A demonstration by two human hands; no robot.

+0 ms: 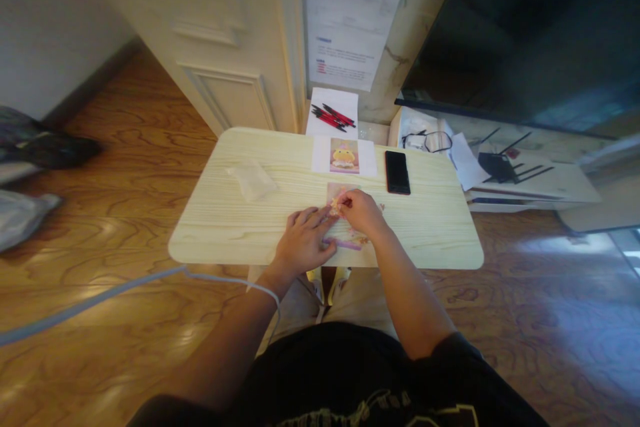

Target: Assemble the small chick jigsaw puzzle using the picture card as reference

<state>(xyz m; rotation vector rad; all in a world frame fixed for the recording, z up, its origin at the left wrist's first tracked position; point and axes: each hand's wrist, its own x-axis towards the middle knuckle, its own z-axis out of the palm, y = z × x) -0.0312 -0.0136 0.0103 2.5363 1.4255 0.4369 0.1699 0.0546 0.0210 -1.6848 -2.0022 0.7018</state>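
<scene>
A partly assembled jigsaw puzzle [338, 188] in pink and purple lies near the middle of the table's front half. My left hand [306, 240] rests flat on its left side, fingers spread, covering part of it. Above the puzzle's middle, my right hand [361, 211] has thumb and forefinger pinched on a small puzzle piece, mostly hidden by the fingertips. Loose pieces [363, 240] lie to the right, close to my right wrist. Behind the puzzle is a printed picture [345, 155] of a yellow chick-like figure on a white sheet.
The light wooden table [215, 227] has rounded corners. On it are a crumpled translucent bag [253, 181] at left and a black phone [397, 172] at right. Red-and-black pens [333, 118] lie on paper behind. A grey cable [100, 297] runs from the left to my left wrist.
</scene>
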